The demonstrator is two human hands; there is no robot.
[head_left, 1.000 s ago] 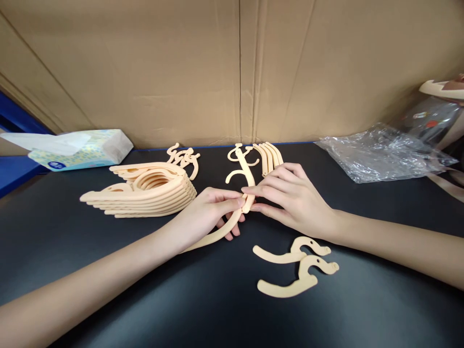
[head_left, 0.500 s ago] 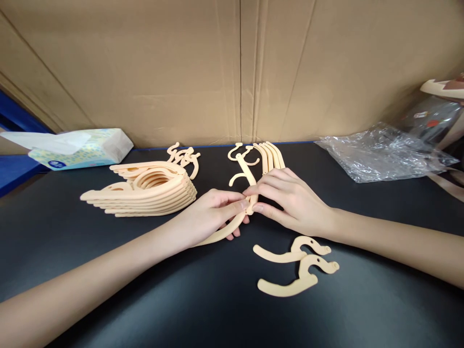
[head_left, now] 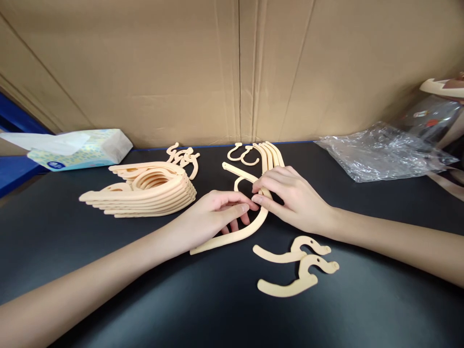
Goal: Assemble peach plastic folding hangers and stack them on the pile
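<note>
A cream plastic folding clothes hanger [head_left: 249,234] lies in front of me, one curved arm reaching toward my left forearm and another part angling up to the left. My right hand [head_left: 295,195] pinches it at the joint between thumb and fingers, covering part of that joint. Beside it, my left hand [head_left: 223,212] has its fingers loosely curved and apart, the index fingertip close to the joint; whether it touches is unclear. Two loose S-shaped hanger pieces [head_left: 288,288] lie overlapping below my right hand.
A stack of folded hangers [head_left: 145,195] stands at left, with several small hooks [head_left: 184,157] behind it. More hanger arms [head_left: 273,155] and two hooks [head_left: 248,157] lie beyond my hands. A tissue pack [head_left: 79,147] sits far left, clear plastic bags [head_left: 380,152] far right, cardboard [head_left: 163,72] behind.
The hanger has swung and shifted right, its curved arm now more exposed. My left fingers have let go of the joint, while my right hand keeps its pinch.
</note>
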